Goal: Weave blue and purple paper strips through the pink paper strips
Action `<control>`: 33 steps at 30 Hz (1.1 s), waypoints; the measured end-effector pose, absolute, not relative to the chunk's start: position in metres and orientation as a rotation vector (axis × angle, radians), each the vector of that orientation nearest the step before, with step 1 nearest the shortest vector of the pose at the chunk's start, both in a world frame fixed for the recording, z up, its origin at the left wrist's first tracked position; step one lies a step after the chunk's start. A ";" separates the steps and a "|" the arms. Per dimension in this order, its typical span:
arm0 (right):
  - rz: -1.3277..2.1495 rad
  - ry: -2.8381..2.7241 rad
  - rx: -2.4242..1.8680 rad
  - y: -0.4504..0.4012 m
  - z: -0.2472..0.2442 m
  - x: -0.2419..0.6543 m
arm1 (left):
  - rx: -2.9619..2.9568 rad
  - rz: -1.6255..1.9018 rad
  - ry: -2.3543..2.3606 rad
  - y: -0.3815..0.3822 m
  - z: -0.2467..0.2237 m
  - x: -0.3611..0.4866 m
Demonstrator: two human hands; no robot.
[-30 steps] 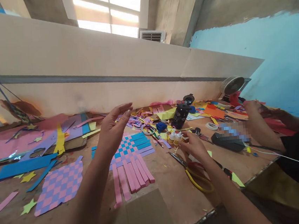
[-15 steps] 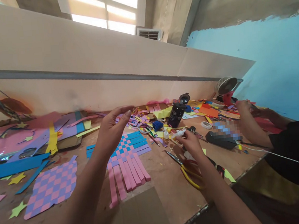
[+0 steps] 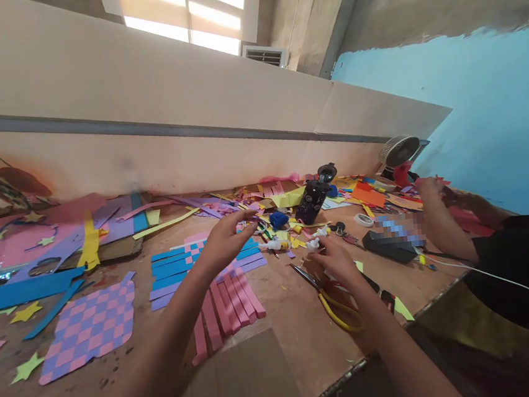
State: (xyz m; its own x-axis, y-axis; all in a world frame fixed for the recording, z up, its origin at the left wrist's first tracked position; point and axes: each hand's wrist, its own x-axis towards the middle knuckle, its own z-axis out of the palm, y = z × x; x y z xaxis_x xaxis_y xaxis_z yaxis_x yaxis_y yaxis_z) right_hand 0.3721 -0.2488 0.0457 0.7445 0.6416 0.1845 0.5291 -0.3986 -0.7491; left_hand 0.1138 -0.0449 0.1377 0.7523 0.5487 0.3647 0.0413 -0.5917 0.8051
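My left hand point(image 3: 231, 242) is over the woven paper mat, thumb and fingers apart, nothing between them. Right of its fingertips lies a small white bottle point(image 3: 276, 245) with a yellow label, on its side. My right hand point(image 3: 334, 257) has its fingers closed at another small white bottle point(image 3: 317, 238), partly hidden by the fingers. Blue, pink and purple strips make up the woven paper mat point(image 3: 159, 268), its pink ends point(image 3: 228, 305) loose toward me. Below my right hand are yellow-handled scissors point(image 3: 334, 313).
A finished pink-and-purple checkered piece point(image 3: 92, 324) lies left. Behind are a black bottle point(image 3: 312, 201) with its lid up, blue yarn point(image 3: 278, 220) and paper scraps. A black box point(image 3: 388, 248), a white cable and another person's arm point(image 3: 447, 224) are right. Brown cardboard point(image 3: 245, 381) lies in front.
My left hand has moved right and down, toward the bottles. The small bottle that stood upright between my hands now lies on its side. My right hand has shifted only slightly.
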 end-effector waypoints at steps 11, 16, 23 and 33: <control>0.051 -0.868 -2.072 -0.265 0.058 0.391 | 2.164 0.673 0.434 -0.040 0.133 0.114; -0.033 -0.715 -2.078 -0.265 0.060 0.431 | 2.130 0.696 0.434 -0.041 0.140 0.111; 0.218 -0.753 -1.927 -0.240 0.035 0.440 | 2.134 0.675 0.436 -0.040 0.140 0.111; 0.300 -0.769 -1.608 -0.258 0.096 0.414 | 2.163 0.677 0.426 -0.042 0.140 0.112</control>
